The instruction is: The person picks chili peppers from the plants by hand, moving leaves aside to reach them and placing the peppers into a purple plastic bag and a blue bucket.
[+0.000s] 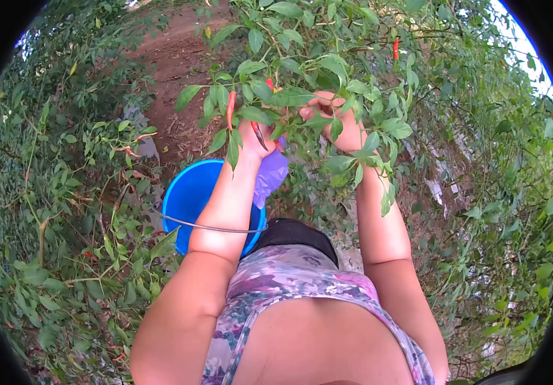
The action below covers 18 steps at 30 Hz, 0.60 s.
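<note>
My left hand (255, 140) is raised among the leaves of a chili plant (289, 96), its fingers mostly hidden by foliage. Right beside its wrist and palm are a dark red chili pepper (258, 135) and a slim red chili (231, 110). A crumpled purple plastic bag (270, 176) hangs just below this hand; whether the fingers grip it is hidden. My right hand (331, 112) reaches into the same branches, fingers curled and closed behind leaves; what they hold does not show. Under my left forearm is a blue bucket (190, 186), with its wire handle (215, 228) crossing the arm.
Dense chili plants (51, 269) surround me on both sides. Another red chili (396, 49) hangs farther up to the right, and orange-red ones (125, 151) hang at left. Bare brown soil (173, 70) shows ahead between the rows.
</note>
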Tool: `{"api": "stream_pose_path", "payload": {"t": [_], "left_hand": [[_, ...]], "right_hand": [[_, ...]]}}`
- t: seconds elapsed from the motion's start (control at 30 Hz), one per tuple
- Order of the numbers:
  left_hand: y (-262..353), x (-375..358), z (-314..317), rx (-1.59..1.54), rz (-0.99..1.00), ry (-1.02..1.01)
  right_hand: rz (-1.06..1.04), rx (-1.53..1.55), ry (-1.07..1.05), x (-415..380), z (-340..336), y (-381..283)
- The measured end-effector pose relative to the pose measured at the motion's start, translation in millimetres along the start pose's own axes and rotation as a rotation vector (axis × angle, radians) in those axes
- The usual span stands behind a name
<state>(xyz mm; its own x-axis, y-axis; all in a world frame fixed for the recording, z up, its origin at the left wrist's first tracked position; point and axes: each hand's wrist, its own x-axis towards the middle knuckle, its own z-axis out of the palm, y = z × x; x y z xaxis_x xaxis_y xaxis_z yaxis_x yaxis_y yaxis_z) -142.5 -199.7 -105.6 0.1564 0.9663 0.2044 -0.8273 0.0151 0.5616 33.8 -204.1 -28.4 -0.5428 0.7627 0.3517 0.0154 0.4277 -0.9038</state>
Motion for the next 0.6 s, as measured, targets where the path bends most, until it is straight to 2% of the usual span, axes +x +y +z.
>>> {"api": "stream_pose_path", "payload": {"t": [0.03,0.1,0.17,0.2,0.23,0.27,0.3,0.33,0.37,0.4,0.43,0.5,0.53,0.6], "left_hand": [[4,-7,6,0.002,0.003,-0.003],[12,-20,13,0.009,0.003,-0.01],[19,-28,12,-0.29,-0.002,-0.181],[19,-27,8,-0.286,-0.008,-0.183],[17,-25,2,-0.287,0.032,-0.082],[16,-22,-4,-0.287,0.072,0.019],[18,-20,-1,-0.146,0.085,-0.058],[19,-20,3,-0.143,0.08,-0.061],[21,-20,6,-0.067,0.016,-0.073],[22,-21,12,0.008,-0.046,-0.084],[22,-22,18,0.01,-0.05,-0.083],[20,-23,25,-0.001,-0.127,0.149],[18,-22,19,-0.001,-0.129,0.152],[15,-18,7,-0.075,-0.151,0.132]], "right_hand": [[-0.046,0.092,-0.084,1,-3,1],[0.008,0.035,-0.107,-5,-11,-8],[0.063,-0.021,-0.13,-4,-15,-3],[0.051,0.105,-0.102,2,-14,14],[0.04,0.232,-0.072,4,-10,18],[0.04,0.235,-0.064,3,-5,20],[0.018,0.114,0.006,2,6,13],[-0.003,-0.007,0.076,1,11,9],[0.08,-0.196,0.044,9,9,28],[0.081,-0.194,0.047,8,14,35],[0.004,-0.058,0.027,6,17,41],[-0.124,-0.198,0.049,3,19,39],[-0.187,-0.269,0.067,1,22,31],[0.038,-0.129,0.029,1,26,26]]}}
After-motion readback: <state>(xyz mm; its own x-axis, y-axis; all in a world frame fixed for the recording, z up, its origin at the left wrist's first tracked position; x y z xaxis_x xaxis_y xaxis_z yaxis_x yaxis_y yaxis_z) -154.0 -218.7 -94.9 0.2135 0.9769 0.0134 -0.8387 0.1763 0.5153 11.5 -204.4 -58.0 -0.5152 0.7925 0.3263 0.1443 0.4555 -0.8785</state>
